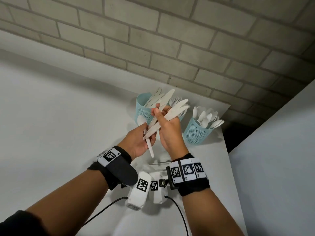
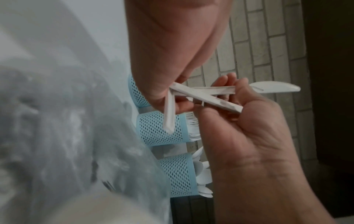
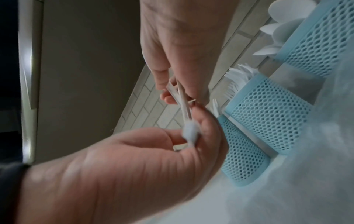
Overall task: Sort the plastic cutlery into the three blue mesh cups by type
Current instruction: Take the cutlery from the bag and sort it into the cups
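My right hand point(image 1: 160, 114) grips a bundle of several white plastic knives point(image 1: 177, 109), blades pointing up and to the right. My left hand point(image 1: 147, 132) pinches a white spoon point(image 1: 150, 147), its bowl up and its handle pointing down. The knife handles cross over my left fingers. In the left wrist view the spoon handle point(image 2: 169, 119) hangs below the crossed knives point(image 2: 214, 100). Behind the hands stand three blue mesh cups: a knife cup point(image 1: 144, 108), a fork cup point(image 2: 161, 128) mostly hidden in the head view, and a spoon cup point(image 1: 196, 133).
A clear container point(image 1: 158, 162) sits on the white table point(image 1: 68, 116) just below my hands, blurred in the wrist views. The table ends to the right of the spoon cup at an edge point(image 1: 225, 133) with a dark gap. A brick wall point(image 1: 170, 40) rises behind the cups.
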